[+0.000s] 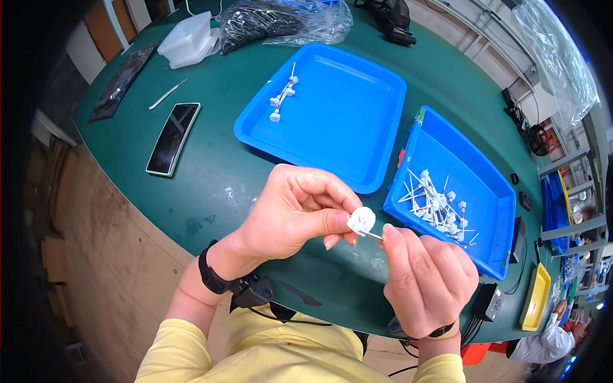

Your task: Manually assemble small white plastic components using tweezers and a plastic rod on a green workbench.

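Between thumb and fingers, my left hand [306, 214] pinches a small white plastic piece [361, 220] with a rounded, lobed head. A thin metal shaft [374, 236] runs from that piece to my right hand [426, 274], whose thumb and forefinger are closed on its other end. Both hands are over the near edge of the green table. Ahead of them lies a shallow blue tray [345, 70] with several similar white-headed pins [284, 96] on its left side. To the right, a deeper blue bin [469, 153] contains a loose heap of white-headed pins [439, 207].
A phone [173, 139] and a thin pointed tool [167, 94] lie at the left on the green table [217, 166]. Clear containers [186, 41] and a plastic bag of dark parts [262, 24] are at the back. A yellow tray [536, 297] stands far right, near another person [552, 341].
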Demonstrator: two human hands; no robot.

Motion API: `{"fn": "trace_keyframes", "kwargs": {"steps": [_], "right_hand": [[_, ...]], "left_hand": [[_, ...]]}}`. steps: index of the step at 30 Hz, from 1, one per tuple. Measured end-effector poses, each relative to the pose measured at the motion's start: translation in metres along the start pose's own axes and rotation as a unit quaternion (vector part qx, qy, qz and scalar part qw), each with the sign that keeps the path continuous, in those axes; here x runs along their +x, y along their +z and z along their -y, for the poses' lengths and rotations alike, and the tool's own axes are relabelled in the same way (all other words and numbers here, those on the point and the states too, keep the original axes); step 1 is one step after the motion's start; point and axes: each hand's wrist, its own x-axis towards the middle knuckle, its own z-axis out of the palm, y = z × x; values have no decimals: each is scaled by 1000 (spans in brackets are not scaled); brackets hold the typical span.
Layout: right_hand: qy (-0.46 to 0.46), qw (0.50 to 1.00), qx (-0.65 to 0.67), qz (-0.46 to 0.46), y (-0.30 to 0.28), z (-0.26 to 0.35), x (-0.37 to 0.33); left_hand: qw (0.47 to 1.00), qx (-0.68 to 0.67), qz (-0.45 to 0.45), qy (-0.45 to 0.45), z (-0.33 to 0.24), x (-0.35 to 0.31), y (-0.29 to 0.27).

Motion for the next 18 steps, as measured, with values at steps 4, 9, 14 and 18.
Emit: {"fn": "trace_keyframes", "kwargs": {"steps": [4,9,14,18], "right_hand": [[-24,998,-60,17,-3,3,1],[-9,1000,-12,8,-2,1,4],[50,995,81,-22,-7,-4,1],[34,995,87,-24,-3,-1,4]], "left_hand": [[1000,-14,-8,6,1,0,-2],[996,2,46,73,2,0,-12],[991,41,62,114,4,4,-13],[989,58,70,119,4,0,-14]]}}
